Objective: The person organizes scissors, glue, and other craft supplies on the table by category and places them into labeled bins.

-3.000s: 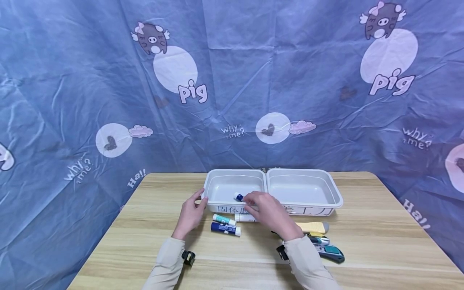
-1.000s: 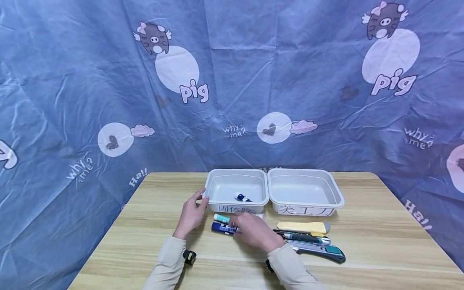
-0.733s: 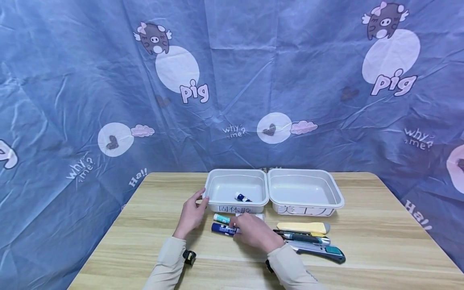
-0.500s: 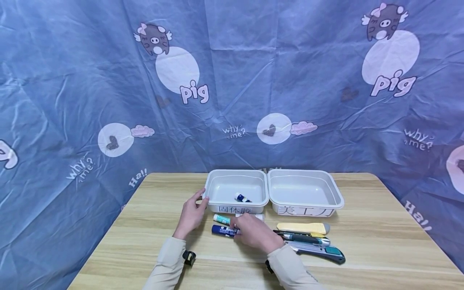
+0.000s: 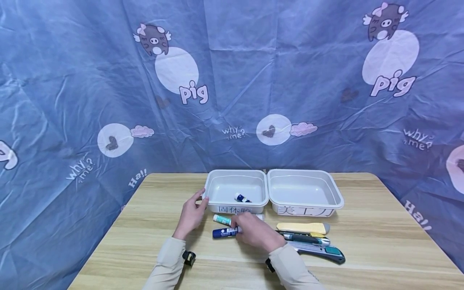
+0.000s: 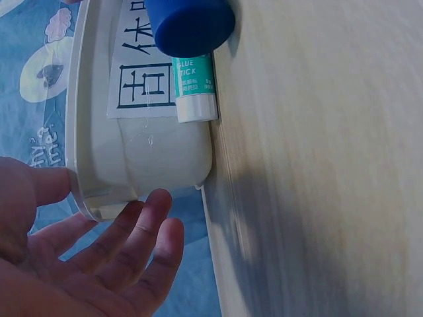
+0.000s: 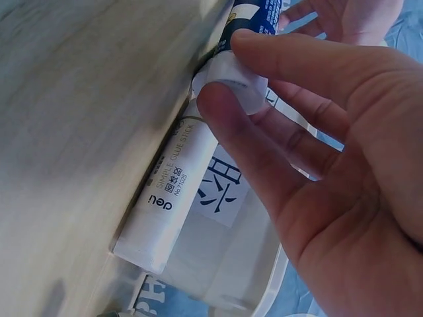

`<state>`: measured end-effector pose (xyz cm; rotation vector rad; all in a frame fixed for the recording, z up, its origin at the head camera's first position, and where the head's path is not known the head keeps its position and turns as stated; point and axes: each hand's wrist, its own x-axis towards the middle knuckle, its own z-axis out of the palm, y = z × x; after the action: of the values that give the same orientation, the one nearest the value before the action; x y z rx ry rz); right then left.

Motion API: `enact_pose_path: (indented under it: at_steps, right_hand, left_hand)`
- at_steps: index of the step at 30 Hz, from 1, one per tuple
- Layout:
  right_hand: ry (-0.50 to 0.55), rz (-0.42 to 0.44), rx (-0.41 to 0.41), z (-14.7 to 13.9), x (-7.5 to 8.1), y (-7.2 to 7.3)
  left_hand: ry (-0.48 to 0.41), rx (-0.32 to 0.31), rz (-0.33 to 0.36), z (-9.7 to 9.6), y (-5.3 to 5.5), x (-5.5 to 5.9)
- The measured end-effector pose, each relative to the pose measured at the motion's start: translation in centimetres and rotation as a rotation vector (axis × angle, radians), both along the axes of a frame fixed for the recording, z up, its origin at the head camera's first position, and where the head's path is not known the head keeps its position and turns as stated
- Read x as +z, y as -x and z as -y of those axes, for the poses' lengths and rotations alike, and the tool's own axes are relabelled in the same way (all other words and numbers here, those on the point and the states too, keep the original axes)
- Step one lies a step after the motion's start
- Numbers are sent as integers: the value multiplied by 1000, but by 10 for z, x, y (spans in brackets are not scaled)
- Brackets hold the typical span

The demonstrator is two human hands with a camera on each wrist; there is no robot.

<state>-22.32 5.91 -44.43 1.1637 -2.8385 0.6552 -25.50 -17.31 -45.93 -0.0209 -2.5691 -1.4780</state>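
My right hand (image 5: 255, 231) pinches the white end of a blue glue stick (image 5: 224, 233) between thumb and fingers, close over the table. In the left wrist view, the blue end (image 6: 195, 30) of this stick overlaps a green-and-white glue stick (image 6: 195, 82). A white glue stick (image 7: 158, 198) lies along the front of the left bin (image 5: 226, 183), partly hidden behind my right hand in the head view. One navy glue stick (image 5: 242, 197) lies inside that bin. My left hand (image 5: 191, 215) rests at the bin's left front corner, thumb at the rim, fingers loosely extended.
A second white bin (image 5: 302, 187) stands right of the first. In front of it lie several utility knives: a yellow one (image 5: 301, 228), a dark slim one (image 5: 306, 239) and a grey-and-green one (image 5: 320, 250). Patterned blue cloth (image 5: 232, 100) hangs behind the wooden table (image 5: 163, 189).
My right hand has let go of the navy glue stick in the left bin, come down to the table and taken hold of the blue glue stick, which has turned slightly. My left hand stays put.
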Motion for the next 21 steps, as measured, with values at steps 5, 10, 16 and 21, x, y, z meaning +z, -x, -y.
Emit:
enact_pose_path:
  at_steps: [5, 10, 16, 21]
  right_hand:
    - [5, -7, -3, -1, -1, 1]
    - [19, -38, -9, -3, 1, 2]
    - [50, -93, 4, -5, 4, 3]
    - [60, -93, 9, -6, 8, 3]
  left_hand:
    - [-1, -5, 6, 1, 0, -1]
    - [8, -8, 3, 1, 0, -1]
    - [9, -6, -23, 0, 0, -1]
    - [9, -6, -24, 0, 0, 0]
